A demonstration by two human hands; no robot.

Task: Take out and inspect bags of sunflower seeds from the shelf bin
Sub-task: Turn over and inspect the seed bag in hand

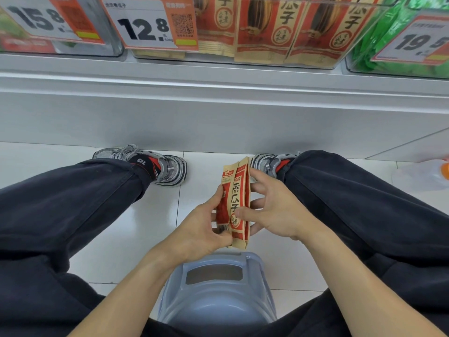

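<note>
Between my knees I hold a small stack of red-and-tan sunflower seed bags (237,198), standing on edge above the floor. My left hand (201,227) grips the stack's left side, thumb along the front bag. My right hand (272,207) holds the right side, its thumb pressed on the front face and its fingers curled behind. More bags of the same kind stand upright in the clear shelf bin (279,32) at the top centre.
A grey plastic stool (216,288) sits under me. White price tags (145,23) hang on the bin fronts. Green packets (388,32) fill the bin at right. A grey shelf base (218,113) runs across; my shoes touch it on the white tiled floor.
</note>
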